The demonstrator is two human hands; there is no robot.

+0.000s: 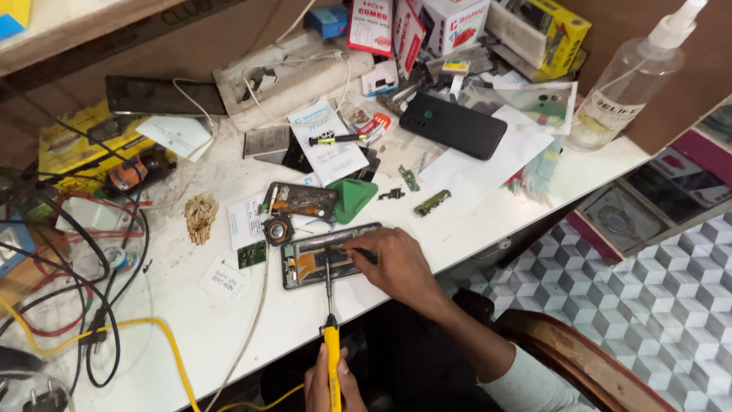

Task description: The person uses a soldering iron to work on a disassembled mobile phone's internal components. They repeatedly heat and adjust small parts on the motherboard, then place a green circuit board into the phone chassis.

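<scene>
Near the counter's (229, 336) front edge, the right hand (396, 263) pinned the opened phone (328, 255) steady with closed fingers gripping a thin tool, while the left hand (329, 381) gripped the yellow soldering iron (331, 347), tip down onto it.

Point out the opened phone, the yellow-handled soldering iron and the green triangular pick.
opened phone (305, 263), head view, exposed inside left of the hand
yellow-handled soldering iron (332, 355), head view, yellow handle
green triangular pick (352, 198), head view, middle

Opened smartphone (324, 255): back cover off, internals exposed, dark frame, orange flex visible inside. Lies flat near the front edge of the white bench, long axis roughly left-right.

Soldering iron (331, 336): yellow handle, slim metal shaft, tip resting on the phone's mid-section; yellow cord trails off.
</scene>
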